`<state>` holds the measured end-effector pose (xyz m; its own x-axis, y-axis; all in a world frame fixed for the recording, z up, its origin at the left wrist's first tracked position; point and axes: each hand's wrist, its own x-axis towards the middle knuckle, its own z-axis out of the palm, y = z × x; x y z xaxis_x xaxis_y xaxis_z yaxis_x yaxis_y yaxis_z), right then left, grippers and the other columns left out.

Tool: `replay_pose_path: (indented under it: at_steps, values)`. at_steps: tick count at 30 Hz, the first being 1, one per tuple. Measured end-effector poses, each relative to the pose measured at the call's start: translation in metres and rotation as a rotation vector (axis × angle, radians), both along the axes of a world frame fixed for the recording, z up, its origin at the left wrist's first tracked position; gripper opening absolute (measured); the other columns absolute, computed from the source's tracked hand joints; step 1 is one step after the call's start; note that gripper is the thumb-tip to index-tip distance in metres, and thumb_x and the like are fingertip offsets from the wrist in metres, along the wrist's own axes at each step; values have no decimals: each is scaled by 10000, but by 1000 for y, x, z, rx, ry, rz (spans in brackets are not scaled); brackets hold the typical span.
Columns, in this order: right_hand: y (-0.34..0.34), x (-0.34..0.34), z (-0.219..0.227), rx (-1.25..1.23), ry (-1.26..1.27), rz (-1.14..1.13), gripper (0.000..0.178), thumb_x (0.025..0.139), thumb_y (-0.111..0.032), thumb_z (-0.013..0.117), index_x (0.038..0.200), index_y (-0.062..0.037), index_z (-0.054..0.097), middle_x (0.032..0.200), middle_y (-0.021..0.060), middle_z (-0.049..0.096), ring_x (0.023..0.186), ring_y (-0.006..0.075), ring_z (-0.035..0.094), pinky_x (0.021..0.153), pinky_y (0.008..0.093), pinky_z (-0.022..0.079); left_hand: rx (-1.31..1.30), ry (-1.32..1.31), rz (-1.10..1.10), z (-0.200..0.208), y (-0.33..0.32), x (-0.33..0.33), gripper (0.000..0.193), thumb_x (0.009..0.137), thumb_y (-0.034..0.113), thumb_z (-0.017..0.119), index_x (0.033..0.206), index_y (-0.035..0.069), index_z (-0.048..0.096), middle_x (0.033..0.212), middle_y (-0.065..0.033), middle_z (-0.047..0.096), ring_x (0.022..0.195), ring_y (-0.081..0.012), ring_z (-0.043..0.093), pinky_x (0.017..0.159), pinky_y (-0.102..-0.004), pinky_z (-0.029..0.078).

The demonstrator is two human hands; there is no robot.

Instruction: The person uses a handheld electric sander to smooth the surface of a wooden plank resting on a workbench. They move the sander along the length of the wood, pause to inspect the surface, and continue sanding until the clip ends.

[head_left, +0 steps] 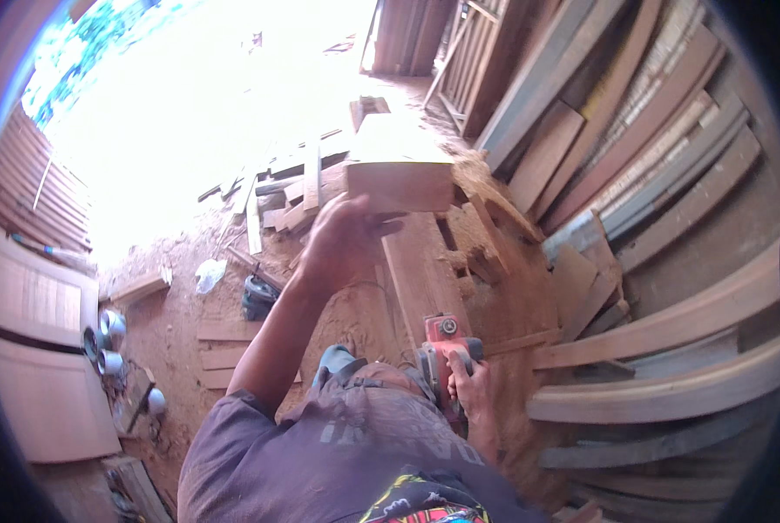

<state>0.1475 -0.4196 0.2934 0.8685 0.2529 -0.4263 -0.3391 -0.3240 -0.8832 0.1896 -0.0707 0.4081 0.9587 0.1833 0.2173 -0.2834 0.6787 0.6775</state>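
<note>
My right hand (470, 383) is wrapped round the handle of a red and black electric planer (440, 329), close to my body. The planer is at the near end of a long wooden board or bench top (425, 266). Farther forward, my left hand (345, 234) reaches to a thick wooden block (400, 185) lying across that board. Its fingers are stretched out along the block's near lower edge, slightly blurred; whether they press on it I cannot tell. The block's top is washed out by bright light.
Curved planks (660, 388) and long boards (617, 113) are stacked along the right. Wood offcuts (312, 179) and a dark power tool (257, 298) lie on the dusty ground. Paint cans (109, 362) and wooden panels (46, 383) stand at left. Shavings (495, 205) surround the bench.
</note>
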Motion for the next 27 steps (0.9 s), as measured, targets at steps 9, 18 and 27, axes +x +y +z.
replay_pose_path:
  at_steps: [9,18,27]
  values:
    - [-1,1,-6,-12,93,-3,466,1018,-485,726,950,-26,687,610,-17,581,466,79,540,409,265,413,-23,70,11,17,-18,12,403,1082,263,596,1365,-24,622,1325,-150,696,1232,-289,673,1074,-463,537]
    - [0,-1,-1,24,131,-43,417,1009,-430,749,939,-24,682,593,-6,582,446,87,537,402,277,415,-62,83,-20,35,-46,31,478,1006,210,739,1371,-27,542,1319,-148,673,1207,-239,686,1011,-388,588]
    - [-3,1,-4,6,119,7,456,1037,-462,697,957,-13,681,606,-3,579,473,94,541,426,283,421,-62,97,-41,36,-47,37,509,984,222,786,1352,-26,535,1299,-141,681,1201,-219,693,975,-355,599]
